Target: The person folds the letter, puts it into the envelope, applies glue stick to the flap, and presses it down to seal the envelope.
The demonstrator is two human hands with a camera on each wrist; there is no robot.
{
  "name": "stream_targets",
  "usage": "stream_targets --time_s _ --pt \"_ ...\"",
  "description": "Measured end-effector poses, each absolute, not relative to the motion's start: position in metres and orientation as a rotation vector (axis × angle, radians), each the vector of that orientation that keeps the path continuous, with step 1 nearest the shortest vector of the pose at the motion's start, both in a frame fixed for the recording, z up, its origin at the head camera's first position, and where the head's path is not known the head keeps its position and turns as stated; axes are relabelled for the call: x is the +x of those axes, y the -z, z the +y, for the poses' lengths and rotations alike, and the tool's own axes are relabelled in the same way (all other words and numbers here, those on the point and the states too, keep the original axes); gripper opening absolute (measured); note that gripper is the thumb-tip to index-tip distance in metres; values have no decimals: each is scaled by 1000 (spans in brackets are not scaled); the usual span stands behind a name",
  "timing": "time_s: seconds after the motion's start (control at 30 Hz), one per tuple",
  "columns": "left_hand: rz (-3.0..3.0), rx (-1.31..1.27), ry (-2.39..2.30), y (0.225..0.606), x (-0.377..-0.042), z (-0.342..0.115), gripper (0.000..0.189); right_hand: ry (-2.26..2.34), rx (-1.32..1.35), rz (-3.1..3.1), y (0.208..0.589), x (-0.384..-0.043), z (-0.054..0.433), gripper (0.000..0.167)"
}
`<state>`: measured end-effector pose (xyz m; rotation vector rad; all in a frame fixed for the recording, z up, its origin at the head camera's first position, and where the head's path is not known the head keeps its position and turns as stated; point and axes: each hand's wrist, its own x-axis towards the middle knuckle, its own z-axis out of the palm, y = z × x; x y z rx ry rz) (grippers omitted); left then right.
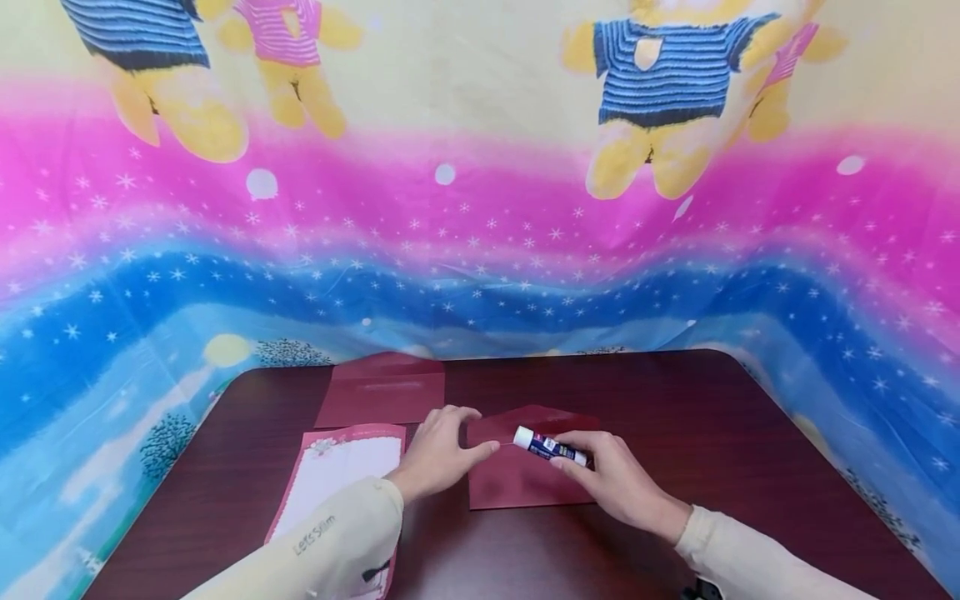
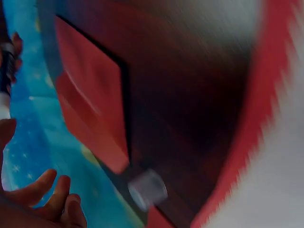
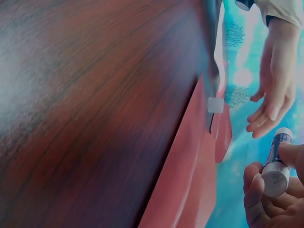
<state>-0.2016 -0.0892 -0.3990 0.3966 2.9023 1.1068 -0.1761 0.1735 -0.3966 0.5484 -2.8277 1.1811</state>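
Observation:
My right hand (image 1: 630, 483) holds a glue stick (image 1: 551, 447) with a dark blue label, pinched between thumb and fingers. It is tilted, its white end facing left, above a red envelope (image 1: 517, 487) with its flap spread toward the back. Left of the glue stick, my left hand (image 1: 438, 454) hovers with thumb and fingers spread apart, holding nothing; the thumb tip points at the stick's white end. A small whitish cap (image 3: 215, 105) stands on the table beside the envelope in the right wrist view. My left hand hides that cap in the head view.
A second red envelope (image 1: 382, 406) lies at the back left of the dark wooden table (image 1: 675, 400). In front of it is a white letter sheet (image 1: 348, 467) with a red border, partly under my left sleeve (image 1: 330, 533). A printed cloth (image 1: 480, 292) hangs around the table.

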Motion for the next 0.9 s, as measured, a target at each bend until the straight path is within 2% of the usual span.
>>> stream_targets --time_s 0.3,0.57,0.7,0.9 --pt "2264 388 -1673 398 -189 -71 50 -1393 616 -2743 396 -174 169 25" --pt "2068 240 -1915 397 -179 -56 41 -1584 727 -2685 399 -171 164 29" --pt "2088 191 -1957 396 -177 -55 38 -1627 671 -2684 399 -168 166 34" --pt "2103 148 -1998 397 -175 -56 38 -1699 555 -2635 397 -166 171 20"
